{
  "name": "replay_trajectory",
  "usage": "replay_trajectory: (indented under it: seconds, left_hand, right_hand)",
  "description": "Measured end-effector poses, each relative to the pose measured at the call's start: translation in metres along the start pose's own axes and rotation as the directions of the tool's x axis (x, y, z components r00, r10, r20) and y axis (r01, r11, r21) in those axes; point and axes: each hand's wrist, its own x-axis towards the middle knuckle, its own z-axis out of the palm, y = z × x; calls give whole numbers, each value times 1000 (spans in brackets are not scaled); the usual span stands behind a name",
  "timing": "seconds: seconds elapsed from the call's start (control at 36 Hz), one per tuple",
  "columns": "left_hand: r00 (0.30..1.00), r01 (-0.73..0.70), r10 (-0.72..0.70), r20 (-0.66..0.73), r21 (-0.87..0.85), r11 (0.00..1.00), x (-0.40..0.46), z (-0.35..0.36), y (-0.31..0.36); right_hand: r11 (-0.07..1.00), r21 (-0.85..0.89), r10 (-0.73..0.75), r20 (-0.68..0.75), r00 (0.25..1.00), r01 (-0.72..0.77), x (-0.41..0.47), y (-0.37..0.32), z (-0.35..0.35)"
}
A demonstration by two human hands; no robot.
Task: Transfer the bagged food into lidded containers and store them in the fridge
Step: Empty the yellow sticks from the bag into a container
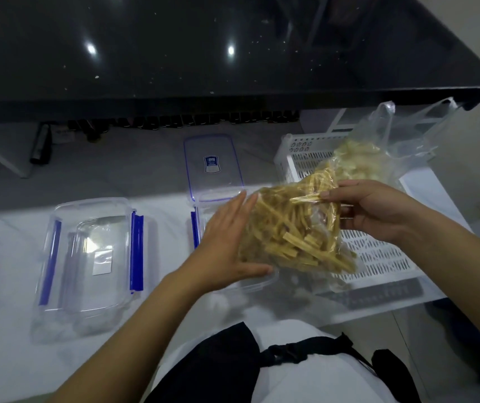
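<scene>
While held by both hands (227, 242), bagged sticks (294, 228).

glossy black countertop (174, 53) mirrors two ceiling lights above a white surface (14, 286).

I see a glossy black slab-like top (204, 48) across the far side, speckled with crumbs. Beneath its edge sits a row of small dark bottles (180, 122), and a black flashlight-like cylinder (41, 146) at far left.
</scene>
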Motion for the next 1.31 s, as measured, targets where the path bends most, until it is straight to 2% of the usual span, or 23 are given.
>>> replay_trajectory:
  seconds: [0.14,0.28,0.44,0.61,0.81,0.92,0.97,1.03,1.08,1.17,1.25,1.31]
  left_hand:
    - [1000,16,-17,14,78,997,8,15,2]
    - [1000,22,-22,-16,38,999,6,18,2]
    - [998,56,-56,-37,-6,998,-2,20,1]
    - [987,102,-107,-116,-55,993,-10,10,-15]
    - [973,197,-194,-128,12,980,-21,-1,-41]
    - [970,224,-214,-112,82,971,-26,2,-48]
    - [959,261,-252,-131,56,964,-28,5,-48]
    - [940,296,-303,-159,-67,953,-32,7,-46]
    - [911,294,-372,-180,-350,889,-36,9,-43]
    - [810,294,-566,-150,-731,615,-42,12,-37]
    - [741,295,-669,-53,-870,395,-44,11,-40]
    - [737,296,-675,-20,-889,350,-44,9,-42]
  right_hand:
    - [1000,1,-8,11,1000,8,-1,-3,2]
    - [1000,-7,-22,57,998,23,-1,-10,1]
    - [993,-106,-49,-57,997,43,4,-10,3]
    - [997,-70,-43,35,998,46,2,-12,6]
    - [998,-33,-58,107,993,62,1,-18,22]
    - [985,-123,-112,63,992,119,4,-17,32]
    - [984,-128,-123,38,992,127,3,-18,36]
    - [984,-116,-132,52,990,137,2,-22,36]
    - [982,-114,-142,73,987,150,1,-26,35]
    - [981,-123,-139,87,986,149,0,-28,36]
    - [983,-116,-133,95,987,143,0,-28,37]
    - [983,-108,-139,104,985,150,0,-28,39]
